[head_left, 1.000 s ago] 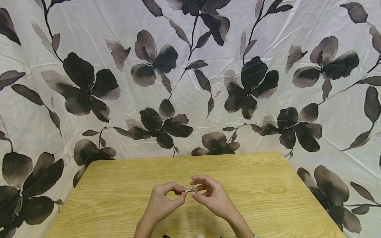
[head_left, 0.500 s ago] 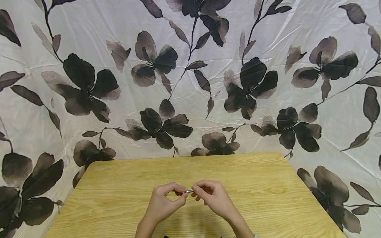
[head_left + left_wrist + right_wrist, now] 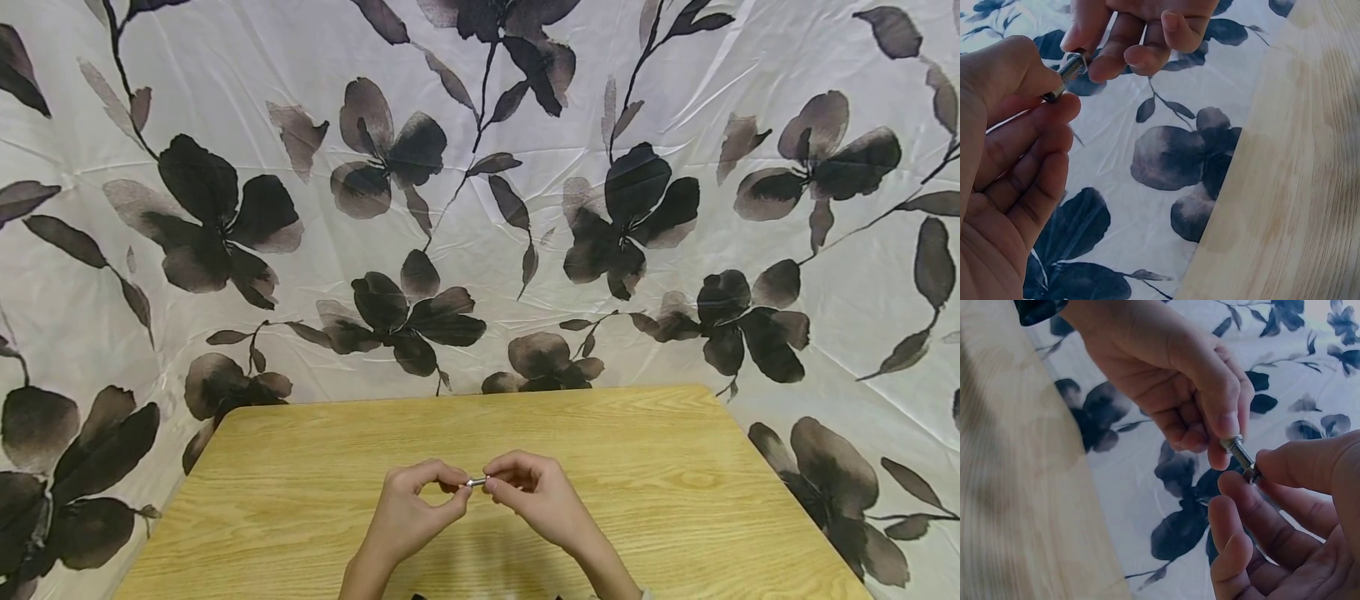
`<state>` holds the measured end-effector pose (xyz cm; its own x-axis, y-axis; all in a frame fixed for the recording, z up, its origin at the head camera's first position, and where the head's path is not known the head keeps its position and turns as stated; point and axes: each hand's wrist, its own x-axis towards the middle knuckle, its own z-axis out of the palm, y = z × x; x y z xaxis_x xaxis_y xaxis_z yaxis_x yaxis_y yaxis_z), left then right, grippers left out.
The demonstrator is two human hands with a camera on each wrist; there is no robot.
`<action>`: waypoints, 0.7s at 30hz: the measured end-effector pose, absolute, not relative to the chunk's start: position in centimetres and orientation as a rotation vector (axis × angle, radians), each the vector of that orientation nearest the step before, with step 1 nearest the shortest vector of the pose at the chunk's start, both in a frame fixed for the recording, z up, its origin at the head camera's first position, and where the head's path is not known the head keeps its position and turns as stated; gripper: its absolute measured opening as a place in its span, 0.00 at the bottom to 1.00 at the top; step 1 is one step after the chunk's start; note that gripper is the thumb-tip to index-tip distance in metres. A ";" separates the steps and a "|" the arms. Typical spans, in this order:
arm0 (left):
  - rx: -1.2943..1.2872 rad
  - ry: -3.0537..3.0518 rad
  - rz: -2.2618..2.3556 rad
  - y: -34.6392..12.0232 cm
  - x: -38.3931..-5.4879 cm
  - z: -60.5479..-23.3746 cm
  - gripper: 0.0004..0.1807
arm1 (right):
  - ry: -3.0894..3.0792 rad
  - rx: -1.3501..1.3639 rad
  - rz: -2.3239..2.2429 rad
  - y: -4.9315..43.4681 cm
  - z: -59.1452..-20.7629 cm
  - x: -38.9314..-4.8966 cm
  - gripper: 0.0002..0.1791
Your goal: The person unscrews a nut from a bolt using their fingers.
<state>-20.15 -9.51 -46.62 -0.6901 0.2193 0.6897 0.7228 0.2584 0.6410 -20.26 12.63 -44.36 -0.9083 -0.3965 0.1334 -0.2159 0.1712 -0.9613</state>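
Observation:
A small silver bolt (image 3: 477, 482) with a threaded shank is held in the air above the table, between both hands. My left hand (image 3: 416, 508) pinches its left end between thumb and forefinger. At the other end sits a shiny nut (image 3: 1251, 474), seen in the right wrist view. The thumb and forefinger of my right hand (image 3: 542, 502) pinch this nut, its other fingers loosely bent. Bare thread of the bolt (image 3: 1071, 69) shows between the two hands in the left wrist view. The left fingertips cover the bolt's far end.
Below the hands lies a light wood-grain table (image 3: 300, 467) with rounded back corners. Behind and beside it hangs a white cloth (image 3: 495, 217) printed with dark flowers. A dark band (image 3: 1040, 309) shows on the left wrist.
The right forefinger, raised a second ago, has come down to the nut. The right thumb slid forward over it, then drew back slightly. My left hand and the bolt stay nearly still.

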 end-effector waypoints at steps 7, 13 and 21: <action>-0.840 -2.067 -1.421 -9.6 -20.2 -46.6 0.17 | 2.305 -0.693 -1.862 12.6 -44.4 -20.2 0.11; -0.842 -2.057 -1.417 -9.6 -20.2 -46.6 0.16 | 2.335 -0.677 -1.873 12.5 -44.2 -20.1 0.12; -0.888 -2.063 -1.448 -9.6 -20.2 -46.5 0.12 | 2.322 -0.552 -1.812 12.7 -43.9 -20.2 0.16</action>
